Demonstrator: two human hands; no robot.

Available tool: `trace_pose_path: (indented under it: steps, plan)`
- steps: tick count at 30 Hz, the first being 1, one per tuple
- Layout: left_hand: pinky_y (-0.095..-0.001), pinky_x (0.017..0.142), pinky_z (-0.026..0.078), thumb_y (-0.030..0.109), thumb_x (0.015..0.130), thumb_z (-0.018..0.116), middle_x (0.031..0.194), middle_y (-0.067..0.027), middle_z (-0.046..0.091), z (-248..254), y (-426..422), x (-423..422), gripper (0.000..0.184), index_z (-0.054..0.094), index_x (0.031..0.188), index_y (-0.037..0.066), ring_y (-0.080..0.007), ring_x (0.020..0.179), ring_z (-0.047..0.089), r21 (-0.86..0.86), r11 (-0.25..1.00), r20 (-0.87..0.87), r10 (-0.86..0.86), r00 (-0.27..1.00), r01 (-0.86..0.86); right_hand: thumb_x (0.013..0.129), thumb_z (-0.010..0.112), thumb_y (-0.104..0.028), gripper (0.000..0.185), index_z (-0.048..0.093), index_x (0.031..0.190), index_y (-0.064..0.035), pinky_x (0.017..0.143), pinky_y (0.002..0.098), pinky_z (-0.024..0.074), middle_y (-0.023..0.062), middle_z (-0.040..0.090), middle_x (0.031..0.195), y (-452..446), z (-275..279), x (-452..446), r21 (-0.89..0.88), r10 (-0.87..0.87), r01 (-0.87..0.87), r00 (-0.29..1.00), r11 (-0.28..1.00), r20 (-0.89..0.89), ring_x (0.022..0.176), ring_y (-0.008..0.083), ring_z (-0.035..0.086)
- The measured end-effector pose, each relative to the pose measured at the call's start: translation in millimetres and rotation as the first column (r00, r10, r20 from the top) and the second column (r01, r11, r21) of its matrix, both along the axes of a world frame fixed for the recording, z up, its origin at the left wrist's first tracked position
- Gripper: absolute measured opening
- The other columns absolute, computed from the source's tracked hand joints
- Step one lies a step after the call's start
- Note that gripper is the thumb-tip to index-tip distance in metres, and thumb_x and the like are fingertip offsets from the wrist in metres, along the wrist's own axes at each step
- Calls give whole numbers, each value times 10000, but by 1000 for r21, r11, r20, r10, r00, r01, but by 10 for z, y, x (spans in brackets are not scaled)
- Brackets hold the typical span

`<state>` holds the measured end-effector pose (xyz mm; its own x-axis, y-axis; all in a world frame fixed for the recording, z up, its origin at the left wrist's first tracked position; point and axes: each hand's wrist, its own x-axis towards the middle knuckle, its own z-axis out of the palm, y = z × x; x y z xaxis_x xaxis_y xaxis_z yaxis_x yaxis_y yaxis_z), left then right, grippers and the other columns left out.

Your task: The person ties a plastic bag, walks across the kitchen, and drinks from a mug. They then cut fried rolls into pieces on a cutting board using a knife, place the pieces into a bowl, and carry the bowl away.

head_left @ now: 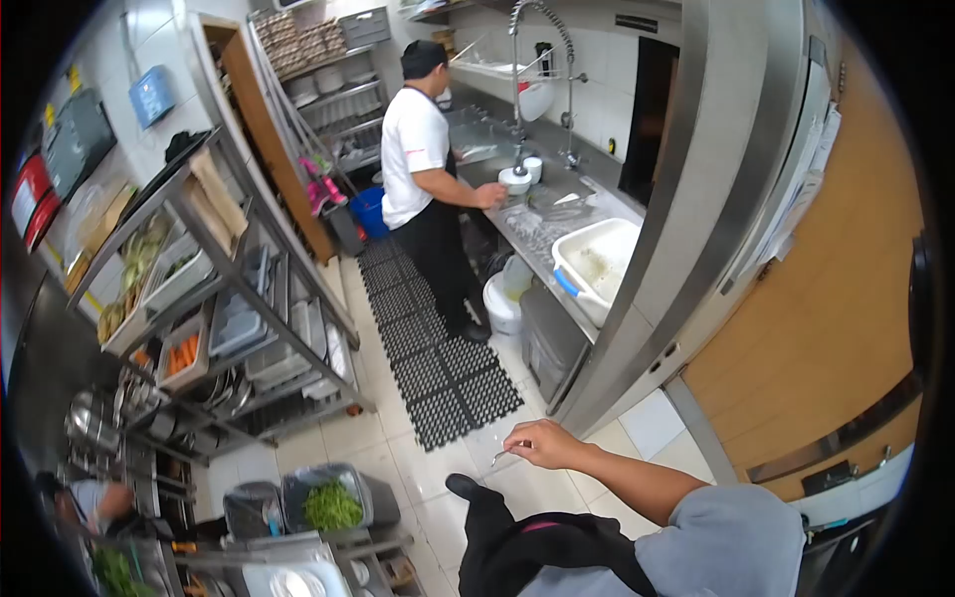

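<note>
My right hand point(542, 444) is closed with a small, shiny metal utensil point(499, 457) in its fingers. The utensil sticks out beyond the fingertips, over the tiled floor; its exact kind is too small to make out. My bare forearm reaches in from a grey sleeve at the lower right. My left hand is not in view.
A co-worker point(418, 149) stands at the sink counter point(527, 224) beside a white basin point(597, 261). A black floor mat point(428, 338) lies ahead. Metal shelving point(239, 269) and a bin with greens point(333, 505) stand left; another person point(95, 502) is lower left. A wooden door point(816, 338) is right.
</note>
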<state>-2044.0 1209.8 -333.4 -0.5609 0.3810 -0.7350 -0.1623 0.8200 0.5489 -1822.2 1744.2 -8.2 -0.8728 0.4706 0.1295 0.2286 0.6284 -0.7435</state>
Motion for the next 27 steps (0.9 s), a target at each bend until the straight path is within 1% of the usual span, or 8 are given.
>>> trace_pose_path:
  steps: [5, 13, 14, 15, 16, 19, 21, 27]
  plan:
    - [-366, 567, 513, 334, 985, 577, 786, -59, 665, -202, 1372, -967, 277, 656, 1110, 100, -197, 667, 618, 118, 993, 107, -16, 994, 3, 903, 699, -117, 119, 747, 1004, -74, 760, 385, 552, 78, 728, 946, 664, 41, -528, 169, -104, 144, 969, 975, -226, 863, 287, 700]
    - [-289, 522, 488, 292, 997, 583, 779, -51, 650, -424, 3519, -2532, 304, 634, 1208, 79, -157, 633, 592, 164, 984, 255, 31, 967, -75, 937, 667, -114, 145, 749, 1050, -75, 760, 343, 557, 71, 761, 961, 1588, 632, -916, 72, -498, 501, 865, 862, -61, 862, 264, 719]
    - [-289, 522, 488, 292, 997, 583, 779, -51, 650, -469, 3827, -2778, 304, 634, 1208, 79, -157, 633, 592, 169, 985, 248, -5, 969, -38, 941, 650, -85, 147, 739, 1058, -71, 757, 321, 555, 85, 756, 973, 1703, 685, -913, 61, -515, 525, 847, 849, -129, 832, 238, 723]
    - [-299, 511, 493, 307, 997, 578, 796, -64, 664, -509, 4165, -3076, 307, 648, 1182, 73, -165, 634, 602, 302, 923, -3, -248, 969, 237, 941, 650, -85, 147, 739, 1058, -71, 757, 321, 555, 85, 756, 973, 1800, 717, -885, 59, -544, 555, 828, 830, -136, 832, 238, 723]
    - [-309, 501, 499, 322, 996, 574, 814, -77, 679, -497, 4421, -3307, 313, 661, 1156, 67, -172, 636, 613, 357, 784, -270, -433, 860, 507, 954, 646, -124, 156, 722, 1078, -66, 747, 342, 554, 98, 749, 982, 1880, 740, -840, 17, -610, 628, 762, 778, -218, 851, 221, 720]
    - [-318, 481, 491, 336, 996, 563, 828, -86, 689, -391, 5038, -3752, 329, 676, 1130, 59, -178, 627, 612, 284, 765, -283, -510, 813, 579, 1015, 602, -168, 205, 671, 1170, -52, 744, 330, 551, 88, 725, 947, 2116, 862, -822, -9, -699, 763, 588, 647, -407, 853, 148, 682]
    - [-321, 484, 493, 332, 993, 566, 813, -87, 684, -246, 5198, -3845, 329, 677, 1132, 55, -178, 618, 609, 285, 794, -214, -494, 843, 537, 1068, 542, -207, 260, 635, 1265, -65, 744, 307, 553, 48, 708, 1047, 2344, 943, -736, -376, -883, 808, 352, 454, -312, 883, 130, 663]
    - [-394, 558, 531, 354, 1002, 546, 832, -98, 699, -164, 5275, -3553, 359, 700, 1077, 39, -232, 667, 625, 219, 804, -24, -562, 827, 553, 1107, 451, -283, 384, 551, 1427, -95, 664, 284, 552, 52, 611, 1309, 3357, 835, -358, -423, -844, 874, -27, 240, -535, 941, 120, 628]
